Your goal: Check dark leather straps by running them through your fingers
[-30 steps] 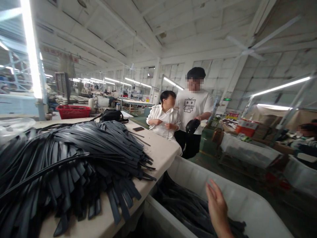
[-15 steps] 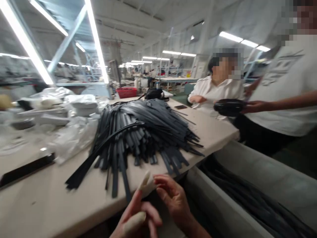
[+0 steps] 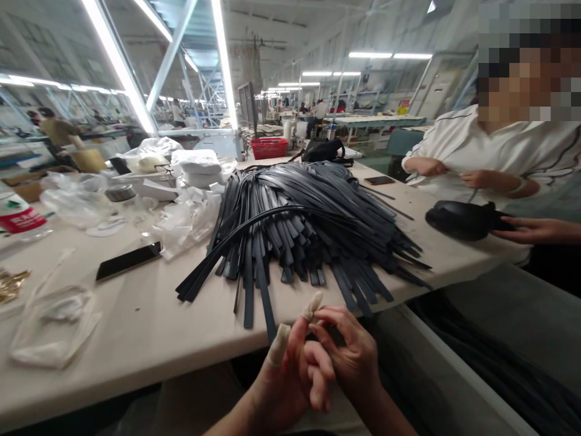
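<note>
My left hand (image 3: 290, 375) is raised at the table's front edge, thumb and index finger stretched apart, the other fingers curled, with nothing in its palm. Pale finger covers sit on the thumb (image 3: 278, 345) and on the index fingertip (image 3: 312, 306). With thumb and fingers pinched together, my right hand (image 3: 351, 348) grips the lower edge of the index finger cover. Just beyond both hands, a large heap of dark flat strips (image 3: 290, 212) lies on the pale table (image 3: 200, 339).
Left on the table are a phone (image 3: 129, 260), crumpled white plastic (image 3: 186, 221) and a clear bag (image 3: 57, 327). A bin of dark strips (image 3: 490, 357) stands at the right. Across the table, a person's hand (image 3: 540, 231) holds a black object (image 3: 463, 220); another person sits beyond.
The view has swung left, shifting the scene rightward. My right fingers have closed on the index finger cover, and my left thumb has risen upright. The black object is now over the table.
</note>
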{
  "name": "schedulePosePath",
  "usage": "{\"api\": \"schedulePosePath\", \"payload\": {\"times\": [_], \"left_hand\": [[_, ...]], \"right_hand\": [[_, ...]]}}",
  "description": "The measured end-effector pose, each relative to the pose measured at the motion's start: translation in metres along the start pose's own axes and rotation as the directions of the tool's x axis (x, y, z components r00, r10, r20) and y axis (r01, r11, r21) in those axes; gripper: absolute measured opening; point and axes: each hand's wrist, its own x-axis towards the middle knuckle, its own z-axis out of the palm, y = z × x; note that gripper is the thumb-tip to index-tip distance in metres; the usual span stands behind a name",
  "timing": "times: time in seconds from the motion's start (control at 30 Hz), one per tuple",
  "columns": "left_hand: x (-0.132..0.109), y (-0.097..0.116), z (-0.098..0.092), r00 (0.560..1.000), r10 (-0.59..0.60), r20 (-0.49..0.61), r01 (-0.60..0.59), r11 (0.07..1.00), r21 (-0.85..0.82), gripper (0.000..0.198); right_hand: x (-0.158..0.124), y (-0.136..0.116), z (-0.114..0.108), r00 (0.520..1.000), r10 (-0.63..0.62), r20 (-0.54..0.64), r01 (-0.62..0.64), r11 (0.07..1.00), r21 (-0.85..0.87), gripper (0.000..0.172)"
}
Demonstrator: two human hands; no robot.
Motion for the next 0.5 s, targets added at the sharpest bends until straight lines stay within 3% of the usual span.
{"api": "schedulePosePath", "payload": {"times": [0.17,0.37,0.5], "left_hand": [[0.004,-0.006,-0.001,1.000,0.014,-0.025,-0.013,1.000,0.024,0.054],[-0.001,-0.007,-0.007,0.992,-0.090,-0.089,0.095,0.994,0.057,0.053],[-0.011,-0.004,-0.022,0.952,-0.171,-0.253,0.177,0.984,0.002,0.042]], "right_hand": [[-0.002,0.006,0.002,0.992,-0.120,0.041,0.125,0.978,-0.165,0.014],[-0.005,0.013,0.008,0.991,-0.112,0.078,0.128,0.960,-0.248,0.015],[-0.002,0.021,0.010,0.987,-0.136,0.084,0.151,0.966,-0.211,0.016]]}}
